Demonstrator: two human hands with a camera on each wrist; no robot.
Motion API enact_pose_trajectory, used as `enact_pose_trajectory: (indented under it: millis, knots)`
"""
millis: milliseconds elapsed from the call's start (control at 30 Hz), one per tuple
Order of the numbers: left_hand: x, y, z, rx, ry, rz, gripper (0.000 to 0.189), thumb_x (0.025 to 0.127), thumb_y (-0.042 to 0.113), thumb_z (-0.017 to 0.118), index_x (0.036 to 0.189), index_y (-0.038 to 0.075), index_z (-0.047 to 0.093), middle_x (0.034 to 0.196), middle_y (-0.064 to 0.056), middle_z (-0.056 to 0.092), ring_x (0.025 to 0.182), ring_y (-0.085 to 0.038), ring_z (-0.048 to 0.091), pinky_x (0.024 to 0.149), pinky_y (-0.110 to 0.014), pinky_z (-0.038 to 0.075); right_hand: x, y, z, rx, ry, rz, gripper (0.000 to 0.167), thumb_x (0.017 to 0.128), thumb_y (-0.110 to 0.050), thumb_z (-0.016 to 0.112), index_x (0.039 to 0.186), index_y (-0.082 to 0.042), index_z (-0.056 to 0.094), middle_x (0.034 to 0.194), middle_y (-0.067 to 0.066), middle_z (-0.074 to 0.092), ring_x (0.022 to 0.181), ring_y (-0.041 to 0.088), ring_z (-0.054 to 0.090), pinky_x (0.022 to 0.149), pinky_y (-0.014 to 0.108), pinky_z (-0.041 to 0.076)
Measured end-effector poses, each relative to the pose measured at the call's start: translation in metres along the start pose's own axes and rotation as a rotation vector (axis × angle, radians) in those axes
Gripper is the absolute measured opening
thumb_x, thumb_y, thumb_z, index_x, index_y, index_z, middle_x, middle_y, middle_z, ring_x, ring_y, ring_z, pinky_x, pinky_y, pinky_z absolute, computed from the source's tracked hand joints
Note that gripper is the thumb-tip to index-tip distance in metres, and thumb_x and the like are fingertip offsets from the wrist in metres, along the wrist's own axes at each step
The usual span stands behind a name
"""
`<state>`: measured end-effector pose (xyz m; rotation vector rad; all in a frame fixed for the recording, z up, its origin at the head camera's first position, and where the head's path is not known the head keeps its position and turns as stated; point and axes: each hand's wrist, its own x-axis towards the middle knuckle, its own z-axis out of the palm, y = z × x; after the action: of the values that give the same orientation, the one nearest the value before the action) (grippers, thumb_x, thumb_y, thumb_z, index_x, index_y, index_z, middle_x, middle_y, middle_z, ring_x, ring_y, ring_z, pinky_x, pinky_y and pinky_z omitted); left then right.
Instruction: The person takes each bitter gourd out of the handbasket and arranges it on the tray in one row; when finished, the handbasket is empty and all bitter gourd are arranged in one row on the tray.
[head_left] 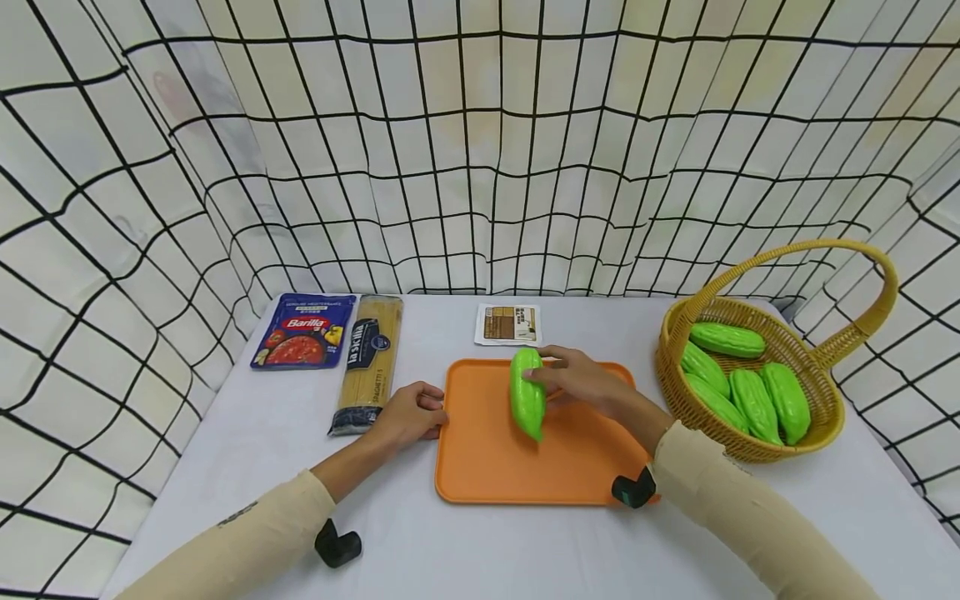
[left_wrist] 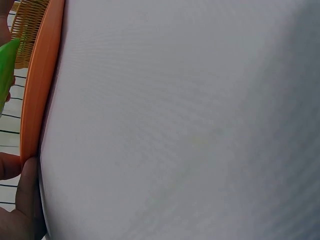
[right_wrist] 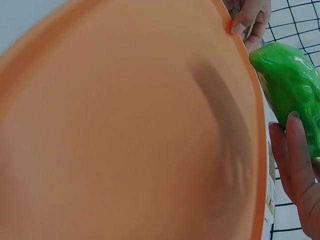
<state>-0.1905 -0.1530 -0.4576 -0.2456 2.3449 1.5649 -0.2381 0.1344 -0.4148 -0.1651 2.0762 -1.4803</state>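
My right hand [head_left: 573, 377] grips a bright green bitter melon [head_left: 528, 396] above the orange tray [head_left: 480, 475]. In the right wrist view the melon [right_wrist: 292, 82] has a glossy, bumpy skin, and its tapered end points toward the tray's far side. A shadow of hand and melon falls on the tray's surface. At the tray's left edge, my left hand [head_left: 408, 414] pinches the rim. The left wrist view shows thumb and finger meeting at the tray's rim [left_wrist: 37, 95].
A wicker basket [head_left: 832, 417] with a tall handle stands on the right, holding several green bitter melons [head_left: 753, 404]. On the left lie a spaghetti pack [head_left: 370, 358] and a blue Barilla pouch [head_left: 303, 331]. A small white-and-brown packet [head_left: 507, 324] lies behind the tray. Black netting [head_left: 480, 150] surrounds the table.
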Motion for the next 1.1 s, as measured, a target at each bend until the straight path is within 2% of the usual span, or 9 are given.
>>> enact_pose_trajectory:
  millis: [533, 867, 1100]
  knots:
    - [-0.001, 0.0, -0.001, 0.003, 0.002, 0.002, 0.033, 0.088, 0.003, 0.068, 0.12, 0.001, 0.06, 0.099, -0.009, 0.059, 0.081, -0.016, 0.064, 0.07, -0.028, 0.064, 0.035, -0.001, 0.026, -0.046, 0.03, -0.015, 0.067, 0.092, -0.033, 0.07, 0.146, -0.003, 0.042, 0.127, 0.02, 0.064, 0.093, 0.024, 0.072, 0.082, 0.036, 0.063]
    - [-0.002, 0.0, 0.0, -0.004, 0.002, 0.006, 0.034, 0.087, 0.003, 0.067, 0.12, 0.001, 0.059, 0.098, -0.009, 0.058, 0.08, -0.016, 0.063, 0.07, -0.028, 0.064, 0.05, -0.006, 0.044, -0.052, 0.039, -0.01, 0.065, 0.092, -0.03, 0.071, 0.145, -0.001, 0.047, 0.124, 0.019, 0.064, 0.086, 0.022, 0.074, 0.076, 0.033, 0.064]
    - [-0.002, 0.0, 0.0, -0.008, 0.003, 0.01, 0.032, 0.088, 0.002, 0.067, 0.119, 0.0, 0.059, 0.099, -0.009, 0.059, 0.08, -0.016, 0.064, 0.07, -0.028, 0.064, 0.055, -0.009, 0.054, -0.076, 0.077, -0.003, 0.062, 0.092, -0.033, 0.071, 0.138, 0.003, 0.05, 0.113, 0.016, 0.068, 0.082, 0.02, 0.074, 0.075, 0.031, 0.064]
